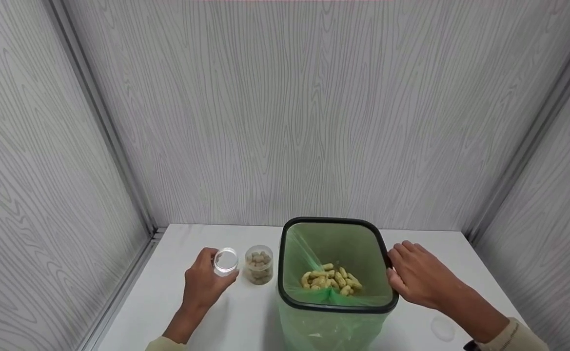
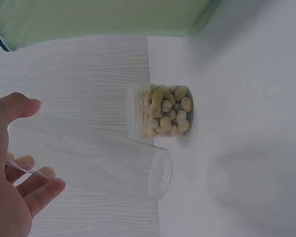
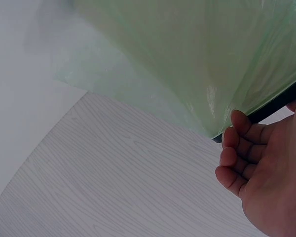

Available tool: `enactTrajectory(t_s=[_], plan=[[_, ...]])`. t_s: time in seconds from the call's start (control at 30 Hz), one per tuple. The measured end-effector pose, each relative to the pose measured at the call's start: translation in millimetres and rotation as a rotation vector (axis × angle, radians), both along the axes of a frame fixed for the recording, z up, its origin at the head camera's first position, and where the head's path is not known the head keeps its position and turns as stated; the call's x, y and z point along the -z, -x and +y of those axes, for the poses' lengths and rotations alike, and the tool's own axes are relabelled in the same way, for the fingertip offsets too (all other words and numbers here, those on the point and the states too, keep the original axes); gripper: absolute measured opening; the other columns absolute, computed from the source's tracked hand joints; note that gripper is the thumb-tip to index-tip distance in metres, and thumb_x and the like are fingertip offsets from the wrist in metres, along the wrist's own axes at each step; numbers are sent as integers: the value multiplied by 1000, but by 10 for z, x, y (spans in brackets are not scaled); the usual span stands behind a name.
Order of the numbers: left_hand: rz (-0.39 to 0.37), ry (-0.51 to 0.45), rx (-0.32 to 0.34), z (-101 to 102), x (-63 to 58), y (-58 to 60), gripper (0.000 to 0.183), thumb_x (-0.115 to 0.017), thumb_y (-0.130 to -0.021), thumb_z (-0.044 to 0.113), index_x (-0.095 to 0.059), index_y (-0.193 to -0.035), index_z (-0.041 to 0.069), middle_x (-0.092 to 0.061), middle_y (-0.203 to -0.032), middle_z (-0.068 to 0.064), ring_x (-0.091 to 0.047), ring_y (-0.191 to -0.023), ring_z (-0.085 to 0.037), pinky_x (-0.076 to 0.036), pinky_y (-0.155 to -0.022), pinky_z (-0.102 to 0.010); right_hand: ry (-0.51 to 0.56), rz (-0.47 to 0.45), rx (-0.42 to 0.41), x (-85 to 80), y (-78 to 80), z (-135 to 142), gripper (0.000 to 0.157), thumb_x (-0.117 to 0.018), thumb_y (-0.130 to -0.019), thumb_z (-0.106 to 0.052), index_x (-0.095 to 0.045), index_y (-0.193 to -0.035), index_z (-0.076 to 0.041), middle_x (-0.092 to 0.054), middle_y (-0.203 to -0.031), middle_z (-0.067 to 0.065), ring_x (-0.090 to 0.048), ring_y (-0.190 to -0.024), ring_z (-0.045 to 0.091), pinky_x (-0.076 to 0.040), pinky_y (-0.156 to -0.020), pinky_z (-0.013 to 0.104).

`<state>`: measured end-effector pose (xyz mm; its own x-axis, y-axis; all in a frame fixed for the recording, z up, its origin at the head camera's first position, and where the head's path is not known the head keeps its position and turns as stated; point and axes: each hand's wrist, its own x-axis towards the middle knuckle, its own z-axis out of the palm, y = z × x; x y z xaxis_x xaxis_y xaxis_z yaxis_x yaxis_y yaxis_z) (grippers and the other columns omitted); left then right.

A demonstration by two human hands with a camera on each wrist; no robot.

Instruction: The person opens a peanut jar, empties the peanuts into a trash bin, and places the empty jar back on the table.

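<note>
My left hand [image 1: 204,282] grips a clear plastic cup [image 2: 103,158] near its wider end, thumb on one side and fingers on the other. The cup's narrower base points down toward the table, and nothing shows inside. Just right of it stands a clear jar [image 1: 259,273] of unshelled peanuts [image 2: 166,111]. My right hand [image 1: 419,275] holds the black rim [image 1: 338,308] of a bin at its right side, fingers curled over it. A green liner [image 1: 331,331] hangs over the bin's outside. Pale yellow, peanut-shaped pieces [image 1: 331,279] lie within the bin.
A clear round lid [image 1: 443,328] lies on the white table [image 1: 236,317], below my right forearm. Grey wood-grain panels [image 1: 265,122] enclose the table at the back and both sides. The bin takes up the front middle.
</note>
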<state>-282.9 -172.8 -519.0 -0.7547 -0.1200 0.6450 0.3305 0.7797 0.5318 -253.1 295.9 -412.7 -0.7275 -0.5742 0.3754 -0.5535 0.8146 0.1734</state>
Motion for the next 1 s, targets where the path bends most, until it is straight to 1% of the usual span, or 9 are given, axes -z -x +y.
enactTrajectory(t_s=[0.23,0.33,0.63,1.0], plan=[[-112,-26,-40,-81,92,-19,59,-94,-68,19,-59,-112,-1,-72,-104,-20,-76,-99,-41,-62,-82,-54,2,8,-13,8,7,10,16,-55,-96,-20,-50,-80,-17,-41,-76,-6,-35,-74,10,-35,-71,31],[-145,-33,-59,-128,143,-22,58,-93,-69,17,-58,-111,0,-71,-105,-19,-75,-101,-42,-62,-84,-55,3,17,-19,14,12,13,17,-55,-95,-19,-49,-80,-17,-41,-76,-6,-35,-73,10,-35,-71,31],[-196,-56,-93,-246,264,-21,60,-93,-68,18,-56,-111,-1,-70,-105,-21,-75,-100,-42,-61,-84,-55,7,8,-15,14,17,13,18,-55,-96,-19,-49,-79,-18,-41,-76,-6,-35,-73,10,-35,-71,31],[-251,-68,-137,-328,348,-6,58,-92,-69,19,-54,-110,0,-69,-106,-21,-74,-102,-42,-60,-87,-56,10,9,-15,11,19,10,18,-55,-96,-19,-49,-79,-18,-40,-75,-6,-33,-72,10,-35,-71,31]])
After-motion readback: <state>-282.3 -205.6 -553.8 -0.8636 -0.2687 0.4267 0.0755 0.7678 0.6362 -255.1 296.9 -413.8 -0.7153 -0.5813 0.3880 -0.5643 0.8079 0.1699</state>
